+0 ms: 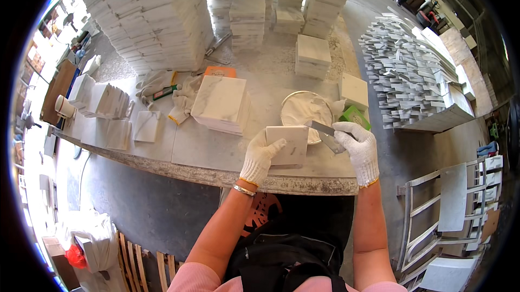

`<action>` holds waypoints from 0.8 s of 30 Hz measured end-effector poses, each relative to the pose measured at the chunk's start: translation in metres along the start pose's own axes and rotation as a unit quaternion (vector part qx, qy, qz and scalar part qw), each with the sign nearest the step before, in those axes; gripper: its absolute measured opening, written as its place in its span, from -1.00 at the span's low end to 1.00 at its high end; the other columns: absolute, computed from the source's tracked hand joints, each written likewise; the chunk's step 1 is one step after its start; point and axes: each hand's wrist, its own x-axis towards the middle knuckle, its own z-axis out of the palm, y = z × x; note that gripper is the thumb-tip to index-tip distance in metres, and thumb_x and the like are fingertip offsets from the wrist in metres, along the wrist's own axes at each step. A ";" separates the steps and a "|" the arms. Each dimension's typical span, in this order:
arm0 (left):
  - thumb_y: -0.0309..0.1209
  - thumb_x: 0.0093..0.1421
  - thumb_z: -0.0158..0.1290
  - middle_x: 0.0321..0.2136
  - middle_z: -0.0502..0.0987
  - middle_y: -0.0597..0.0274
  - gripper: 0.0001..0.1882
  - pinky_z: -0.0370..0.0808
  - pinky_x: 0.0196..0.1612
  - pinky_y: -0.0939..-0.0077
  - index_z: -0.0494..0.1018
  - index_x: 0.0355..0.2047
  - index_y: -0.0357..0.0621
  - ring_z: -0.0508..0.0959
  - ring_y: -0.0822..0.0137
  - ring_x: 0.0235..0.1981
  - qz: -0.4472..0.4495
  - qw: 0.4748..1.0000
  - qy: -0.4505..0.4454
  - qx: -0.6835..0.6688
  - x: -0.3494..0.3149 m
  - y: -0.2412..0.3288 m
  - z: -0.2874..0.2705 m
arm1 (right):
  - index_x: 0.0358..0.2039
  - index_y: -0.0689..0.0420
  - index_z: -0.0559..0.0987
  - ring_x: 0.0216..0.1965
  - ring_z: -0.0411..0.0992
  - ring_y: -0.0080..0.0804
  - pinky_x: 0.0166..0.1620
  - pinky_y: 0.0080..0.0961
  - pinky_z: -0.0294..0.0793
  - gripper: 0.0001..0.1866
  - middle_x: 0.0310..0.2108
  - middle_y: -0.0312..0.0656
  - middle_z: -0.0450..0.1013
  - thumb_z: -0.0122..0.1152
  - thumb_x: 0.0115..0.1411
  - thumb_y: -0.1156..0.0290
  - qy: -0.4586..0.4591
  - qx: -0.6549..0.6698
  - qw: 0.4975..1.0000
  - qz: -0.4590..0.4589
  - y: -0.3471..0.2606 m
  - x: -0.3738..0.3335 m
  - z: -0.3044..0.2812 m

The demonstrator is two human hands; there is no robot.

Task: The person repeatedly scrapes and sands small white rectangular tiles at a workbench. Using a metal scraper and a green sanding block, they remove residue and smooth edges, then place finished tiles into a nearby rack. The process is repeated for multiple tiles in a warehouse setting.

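Note:
In my gloved left hand [260,156] is a square white marble tile [288,144], tilted up above the table's near edge, with my thumb across its face. My gloved right hand [357,148] is closed on a flat grey metal scraper [326,132]. Its blade points left, close to the tile's right edge; I cannot tell whether they touch. Behind the scraper stands a round bowl [284,112] filled with white powder or paste [309,109]. A stack of marble tiles [221,101] sits behind my left hand.
Tall tile stacks [146,15] rise along the table's back. On the left lie crumpled gloves [187,94], a green-handled tool [164,92] and more tiles [108,102]. A green box [355,117] is beside the bowl. Stacked stone strips [403,70] and a metal rack [428,205] stand to the right.

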 end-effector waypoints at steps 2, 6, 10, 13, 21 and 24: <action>-0.51 0.27 0.18 -0.11 0.61 0.24 -0.67 0.51 0.02 0.50 0.48 0.03 -0.29 0.56 0.45 -0.11 0.001 1.000 0.003 -0.008 0.000 0.000 0.000 | -0.11 0.25 0.70 -0.31 0.51 -0.65 -0.25 -0.66 0.50 -0.78 -0.28 -0.30 0.63 0.28 0.25 0.49 0.000 0.001 1.000 -0.005 0.000 -0.001 0.001; -0.51 0.26 0.19 -0.12 0.62 0.23 -0.67 0.51 0.01 0.51 0.48 0.02 -0.30 0.56 0.46 -0.12 -0.005 1.000 0.005 0.002 0.000 0.000 0.000 | -0.12 0.24 0.71 -0.33 0.53 -0.62 -0.29 -0.63 0.53 -0.78 -0.32 -0.28 0.62 0.31 0.23 0.49 0.021 -0.026 0.998 -0.053 0.003 0.001 0.001; -0.50 0.27 0.19 -0.13 0.62 0.23 -0.67 0.51 0.01 0.50 0.48 0.03 -0.31 0.56 0.45 -0.12 -0.014 1.000 0.005 -0.016 0.000 0.002 0.001 | -0.14 0.24 0.71 -0.33 0.54 -0.60 -0.33 -0.62 0.53 -0.79 -0.32 -0.27 0.62 0.33 0.21 0.49 0.041 -0.032 0.998 -0.042 0.003 0.005 -0.002; -0.49 0.27 0.19 -0.13 0.62 0.23 -0.66 0.50 0.02 0.50 0.48 0.04 -0.31 0.56 0.45 -0.12 -0.011 1.000 0.003 -0.009 0.002 0.002 -0.001 | -0.12 0.24 0.71 -0.34 0.54 -0.59 -0.33 -0.62 0.53 -0.78 -0.32 -0.25 0.62 0.33 0.21 0.50 0.048 -0.029 0.998 -0.041 0.005 0.006 -0.004; -0.46 0.27 0.21 -0.12 0.62 0.23 -0.65 0.49 0.03 0.49 0.49 0.05 -0.30 0.55 0.45 -0.11 -0.010 1.000 -0.003 -0.001 0.005 0.001 -0.003 | -0.11 0.19 0.71 -0.45 0.44 -0.69 -0.42 -0.70 0.33 -0.77 -0.41 -0.33 0.58 0.32 0.23 0.45 -0.010 0.033 0.998 0.048 0.000 0.004 -0.003; -0.45 0.27 0.21 -0.12 0.62 0.23 -0.64 0.50 0.02 0.49 0.49 0.05 -0.30 0.55 0.45 -0.11 -0.012 1.000 -0.001 -0.002 0.006 0.001 -0.003 | -0.12 0.18 0.71 -0.49 0.41 -0.70 -0.47 -0.70 0.26 -0.77 -0.45 -0.35 0.56 0.31 0.23 0.42 -0.016 0.051 0.996 0.066 0.000 0.003 -0.001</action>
